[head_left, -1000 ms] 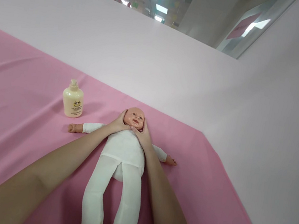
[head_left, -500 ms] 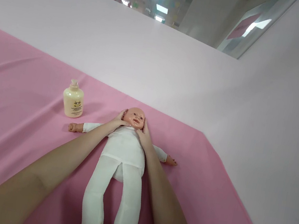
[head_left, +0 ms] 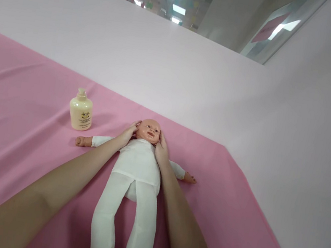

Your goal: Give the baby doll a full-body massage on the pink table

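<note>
A baby doll point(head_left: 141, 162) in white fabric lies on its back on the pink sheet, with arms spread and legs towards me. Its bare plastic head point(head_left: 149, 129) is between my two hands. My left hand point(head_left: 128, 133) presses against the head's left side in the picture, fingers curved by the ear and partly hidden. On the opposite side, my right hand point(head_left: 162, 145) has its fingers along the cheek and ear. Together the hands cup the head. Both wrists rest close beside the doll's shoulders.
A pale yellow pump bottle point(head_left: 81, 112) stands left of the head, above the doll's outstretched arm. The pink sheet point(head_left: 20, 111) has folds at left. Behind it rises a white wall point(head_left: 150, 65) with a glass pane point(head_left: 223, 14) on top; the wall continues along the right.
Both thumbs have slid outward from under the doll's chin to the sides of its head. The doll and the bottle have stayed in place.
</note>
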The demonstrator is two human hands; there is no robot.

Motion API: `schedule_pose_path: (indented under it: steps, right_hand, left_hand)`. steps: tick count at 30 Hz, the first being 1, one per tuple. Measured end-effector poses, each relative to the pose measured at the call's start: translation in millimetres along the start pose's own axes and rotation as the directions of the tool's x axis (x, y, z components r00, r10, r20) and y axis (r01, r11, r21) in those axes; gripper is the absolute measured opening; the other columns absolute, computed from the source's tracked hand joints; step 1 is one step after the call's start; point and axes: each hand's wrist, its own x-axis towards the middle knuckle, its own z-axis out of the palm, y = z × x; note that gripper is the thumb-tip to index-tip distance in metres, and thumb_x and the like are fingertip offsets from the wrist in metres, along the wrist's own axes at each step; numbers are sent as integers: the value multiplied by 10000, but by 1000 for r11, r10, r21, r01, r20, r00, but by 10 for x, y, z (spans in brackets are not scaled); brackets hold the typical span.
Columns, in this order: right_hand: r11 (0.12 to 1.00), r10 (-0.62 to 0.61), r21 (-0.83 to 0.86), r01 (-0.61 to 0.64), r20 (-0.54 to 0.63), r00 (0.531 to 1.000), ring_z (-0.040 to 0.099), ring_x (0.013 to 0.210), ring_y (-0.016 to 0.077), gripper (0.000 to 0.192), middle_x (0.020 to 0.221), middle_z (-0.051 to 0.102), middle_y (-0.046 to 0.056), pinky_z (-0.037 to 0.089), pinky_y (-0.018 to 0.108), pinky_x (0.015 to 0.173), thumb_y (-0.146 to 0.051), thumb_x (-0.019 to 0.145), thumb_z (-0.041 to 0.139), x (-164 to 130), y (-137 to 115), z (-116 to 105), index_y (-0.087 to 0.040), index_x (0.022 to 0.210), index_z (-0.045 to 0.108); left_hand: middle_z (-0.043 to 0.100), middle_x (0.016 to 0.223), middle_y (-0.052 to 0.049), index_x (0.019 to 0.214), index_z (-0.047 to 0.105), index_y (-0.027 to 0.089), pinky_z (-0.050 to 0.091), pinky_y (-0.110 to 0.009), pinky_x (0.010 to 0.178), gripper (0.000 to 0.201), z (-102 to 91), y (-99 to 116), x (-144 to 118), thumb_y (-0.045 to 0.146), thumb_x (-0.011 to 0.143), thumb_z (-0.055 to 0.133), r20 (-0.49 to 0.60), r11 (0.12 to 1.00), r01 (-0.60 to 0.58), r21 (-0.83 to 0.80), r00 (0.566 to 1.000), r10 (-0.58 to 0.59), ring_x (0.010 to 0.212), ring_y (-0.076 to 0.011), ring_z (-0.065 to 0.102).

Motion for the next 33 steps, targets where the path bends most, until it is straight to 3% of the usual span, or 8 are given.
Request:
schedule_pose_path:
  steps: [4, 10, 14, 18, 24, 29, 33]
  right_hand:
    - [998, -7, -56, 6, -24, 1000, 392, 1426, 189, 599, 1515, 461, 6, 285, 389, 1208, -380, 878, 441, -3, 13, -24, -233, 1459, 434]
    - [1000, -3, -23, 1, -50, 999, 395, 1426, 193, 671, 1531, 437, 38, 302, 402, 1197, -613, 909, 400, 21, 103, -20, -227, 1457, 431]
    - [999, 10, -42, -11, -21, 1000, 376, 1441, 209, 720, 1542, 420, 34, 301, 407, 1200, -646, 888, 455, -25, 7, -17, -243, 1481, 394]
    - [996, 28, -83, -25, 41, 999, 347, 1457, 245, 872, 1560, 383, 72, 297, 401, 1204, -606, 820, 610, -83, -118, -14, -206, 1529, 298]
    - [999, 41, 3, -42, 82, 996, 445, 1395, 278, 1001, 1560, 383, 92, 396, 408, 1146, -526, 743, 727, -49, -30, -14, -214, 1551, 225]
    - [999, 41, 9, -41, 82, 996, 485, 1361, 289, 1036, 1554, 387, 114, 419, 418, 1125, -503, 719, 758, -6, 58, -24, -194, 1552, 225]
    - [999, 49, -11, -49, 86, 995, 422, 1410, 287, 1050, 1581, 337, 107, 389, 411, 1147, -544, 723, 744, -33, -8, -25, -195, 1556, 207]
  left_hand:
    - [458, 1504, -63, 1454, 377, 241, 450, -388, 1058, 575, 0, 19, -38, 411, 910, 455, 1, 996, -38, 87, 999, 38, 1325, -265, 497]
    - [408, 1535, -89, 1436, 386, 228, 398, -357, 1109, 593, -19, -16, -31, 505, 925, 504, 17, 981, -116, 158, 993, 115, 1397, -264, 416]
    - [411, 1528, -115, 1446, 363, 219, 380, -350, 1129, 702, -11, -39, -20, 501, 861, 630, 55, 974, -157, 162, 987, 150, 1403, -267, 413]
    - [369, 1545, -150, 1480, 293, 197, 353, -398, 1161, 951, -21, -80, -19, 417, 712, 808, 85, 952, -217, 216, 975, 203, 1419, -292, 383]
    - [329, 1561, -163, 1514, 221, 214, 403, -422, 1128, 1184, -38, -118, -16, 416, 568, 903, 128, 956, -210, 204, 974, 187, 1396, -320, 409]
    - [300, 1567, -185, 1524, 173, 199, 394, -426, 1132, 1244, -48, -137, 3, 403, 544, 912, 152, 943, -235, 234, 967, 203, 1403, -320, 397]
    - [316, 1556, -199, 1529, 163, 177, 384, -424, 1136, 1242, -55, -146, 12, 413, 559, 903, 164, 937, -255, 239, 962, 220, 1402, -319, 398]
